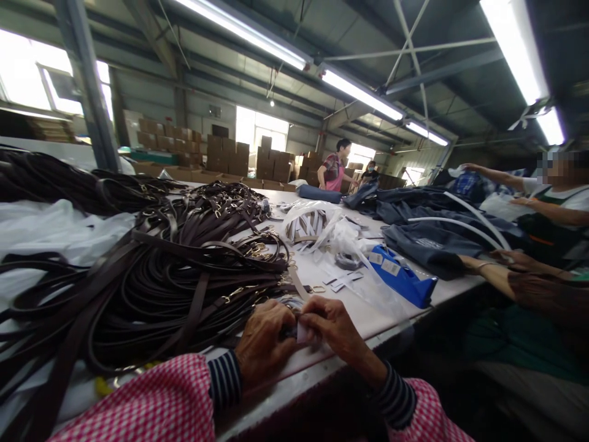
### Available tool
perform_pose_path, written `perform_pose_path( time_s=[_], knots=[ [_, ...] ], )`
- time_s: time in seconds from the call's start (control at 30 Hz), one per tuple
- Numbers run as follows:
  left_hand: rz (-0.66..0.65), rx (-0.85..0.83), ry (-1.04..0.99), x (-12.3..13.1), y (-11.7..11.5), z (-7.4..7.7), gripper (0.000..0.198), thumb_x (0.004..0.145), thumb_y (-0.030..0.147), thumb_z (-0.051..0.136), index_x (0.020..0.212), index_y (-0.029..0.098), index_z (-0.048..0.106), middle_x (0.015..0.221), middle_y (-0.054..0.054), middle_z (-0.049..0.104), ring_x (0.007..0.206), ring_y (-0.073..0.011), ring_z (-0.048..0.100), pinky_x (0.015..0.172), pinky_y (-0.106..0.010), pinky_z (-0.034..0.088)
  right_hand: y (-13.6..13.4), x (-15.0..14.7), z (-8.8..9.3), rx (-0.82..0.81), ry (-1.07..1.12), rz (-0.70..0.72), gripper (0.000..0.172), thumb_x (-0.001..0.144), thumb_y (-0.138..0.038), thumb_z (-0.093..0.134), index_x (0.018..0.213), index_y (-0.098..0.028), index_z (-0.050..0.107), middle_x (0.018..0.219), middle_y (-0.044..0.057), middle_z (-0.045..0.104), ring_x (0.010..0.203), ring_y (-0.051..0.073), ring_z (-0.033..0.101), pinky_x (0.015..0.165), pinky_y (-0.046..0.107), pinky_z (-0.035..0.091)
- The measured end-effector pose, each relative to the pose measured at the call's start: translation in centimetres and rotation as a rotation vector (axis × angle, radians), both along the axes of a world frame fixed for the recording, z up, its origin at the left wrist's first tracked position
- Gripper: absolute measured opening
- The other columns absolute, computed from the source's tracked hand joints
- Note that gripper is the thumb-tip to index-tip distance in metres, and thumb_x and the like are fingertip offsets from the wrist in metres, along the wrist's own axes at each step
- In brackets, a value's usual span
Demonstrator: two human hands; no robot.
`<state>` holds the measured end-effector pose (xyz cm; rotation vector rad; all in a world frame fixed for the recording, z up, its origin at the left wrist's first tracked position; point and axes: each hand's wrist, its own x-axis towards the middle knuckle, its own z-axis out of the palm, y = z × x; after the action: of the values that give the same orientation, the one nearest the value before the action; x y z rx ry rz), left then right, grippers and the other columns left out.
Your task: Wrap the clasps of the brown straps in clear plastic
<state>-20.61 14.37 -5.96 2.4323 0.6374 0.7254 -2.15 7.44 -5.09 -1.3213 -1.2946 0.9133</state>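
Note:
At the table's near edge my two hands meet with their fingers almost touching. My right hand [338, 334] is closed in a pinch on a small white slip [302, 331]. My left hand [267, 341] is curled shut beside it, and the thing inside its fingers is mostly hidden. A pale grey bundle [291, 301] shows just behind the fingertips. Left of my hands lies a large heap of dark brown straps [151, 294] with gold-coloured metal clasps [239, 293]. A gold-coloured ring [318, 289] lies on the table behind my right hand.
Loose white slips [343, 280], clear plastic bags [317, 215] and a blue tape dispenser [402, 276] lie on the white table [322, 359]. Dark blue fabric [414, 239] covers its right side. Co-workers stand right and at the back. White plastic [59, 230] lies at left.

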Motion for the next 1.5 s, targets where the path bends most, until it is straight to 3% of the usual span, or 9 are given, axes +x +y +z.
perform_pose_path(
  time_s=[0.1, 0.23, 0.47, 0.73, 0.97, 1.13, 1.23, 1.37, 1.5],
  knots=[
    [0.061, -0.088, -0.014, 0.0, 0.1, 0.1, 0.019, 0.079, 0.031, 0.068, 0.09, 0.018, 0.06, 0.094, -0.008, 0.063, 0.093, -0.0272, 0.056, 0.086, -0.043, 0.042, -0.2, -0.3, -0.4, 0.068, -0.092, -0.052, 0.014, 0.083, -0.029, 0.068, 0.077, -0.016, 0.068, 0.06, -0.002, 0.062, 0.05, 0.011, 0.056, 0.05, 0.021, 0.043],
    [-0.052, -0.152, -0.019, -0.3, 0.7, 0.1, 0.042, 0.075, 0.029, 0.064, 0.116, 0.02, 0.057, 0.104, -0.006, 0.061, 0.097, -0.0268, 0.055, 0.09, -0.044, 0.041, -0.3, -0.4, -1.1, 0.178, -0.24, -0.123, 0.015, 0.088, -0.03, 0.065, 0.079, -0.018, 0.066, 0.059, -0.004, 0.057, 0.05, 0.011, 0.053, 0.049, 0.022, 0.042],
    [-0.124, -0.117, 0.053, -0.3, 1.1, 0.1, 0.026, 0.088, 0.042, 0.056, 0.092, 0.019, 0.067, 0.092, -0.006, 0.053, 0.093, -0.0277, 0.053, 0.084, -0.043, 0.041, -0.6, -0.9, -1.2, 0.233, -0.309, -0.139, 0.016, 0.091, -0.031, 0.064, 0.08, -0.02, 0.062, 0.06, -0.004, 0.055, 0.05, 0.011, 0.051, 0.05, 0.022, 0.042],
    [-0.191, -0.167, -0.097, -0.6, 2.1, -2.4, 0.026, 0.086, 0.033, 0.055, 0.11, 0.023, 0.057, 0.105, -0.005, 0.059, 0.101, -0.0251, 0.055, 0.091, -0.041, 0.045, 0.3, 0.9, 4.4, -0.161, -0.285, 0.307, 0.011, 0.078, -0.017, 0.065, 0.087, -0.015, 0.071, 0.074, 0.0, 0.07, 0.057, 0.009, 0.06, 0.049, 0.016, 0.042],
    [-0.193, -0.189, -0.18, -0.6, 1.8, -2.6, 0.04, 0.084, 0.038, 0.055, 0.12, 0.022, 0.049, 0.112, -0.007, 0.065, 0.102, -0.0265, 0.059, 0.093, -0.043, 0.043, 2.5, 1.0, 6.2, -0.299, -0.557, 0.46, 0.018, 0.077, -0.013, 0.06, 0.082, -0.013, 0.077, 0.061, -0.001, 0.064, 0.053, 0.01, 0.057, 0.046, 0.016, 0.039],
    [-0.061, -0.11, -0.118, 0.0, 1.1, -1.8, 0.029, 0.078, 0.033, 0.056, 0.105, 0.021, 0.055, 0.101, -0.008, 0.066, 0.094, -0.0281, 0.058, 0.083, -0.041, 0.041, 2.2, -0.8, 7.5, -0.107, -0.896, 0.458, 0.02, 0.073, 0.0, 0.058, 0.067, -0.015, 0.07, 0.058, -0.002, 0.061, 0.053, 0.009, 0.055, 0.053, 0.017, 0.038],
    [-0.041, -0.101, -0.09, 0.2, 1.4, -1.5, 0.024, 0.076, 0.028, 0.056, 0.099, 0.02, 0.058, 0.101, -0.008, 0.065, 0.095, -0.0283, 0.057, 0.082, -0.041, 0.04, 1.4, -1.7, 7.3, 0.095, -1.206, 0.423, 0.017, 0.075, 0.0, 0.063, 0.08, -0.014, 0.07, 0.071, 0.002, 0.068, 0.062, 0.013, 0.06, 0.06, 0.022, 0.04],
    [-0.066, -0.106, -0.041, 0.0, 2.0, -1.0, 0.018, 0.08, 0.03, 0.058, 0.094, 0.021, 0.063, 0.099, -0.006, 0.064, 0.096, -0.0274, 0.057, 0.085, -0.041, 0.04, 0.1, -1.7, 5.7, 0.295, -1.491, 0.32, 0.034, 0.082, 0.001, 0.057, 0.112, -0.012, 0.065, 0.093, 0.008, 0.071, 0.069, 0.017, 0.062, 0.057, 0.026, 0.04],
    [-0.046, -0.16, -0.036, -0.2, 2.1, -0.4, 0.02, 0.09, 0.039, 0.056, 0.088, 0.021, 0.064, 0.093, -0.004, 0.063, 0.092, -0.0252, 0.057, 0.085, -0.039, 0.041, -0.7, -1.1, 3.1, 0.595, -1.603, 0.231, 0.022, 0.096, -0.002, 0.046, 0.107, -0.01, 0.064, 0.09, 0.01, 0.067, 0.07, 0.02, 0.061, 0.057, 0.03, 0.043]
  ],
)
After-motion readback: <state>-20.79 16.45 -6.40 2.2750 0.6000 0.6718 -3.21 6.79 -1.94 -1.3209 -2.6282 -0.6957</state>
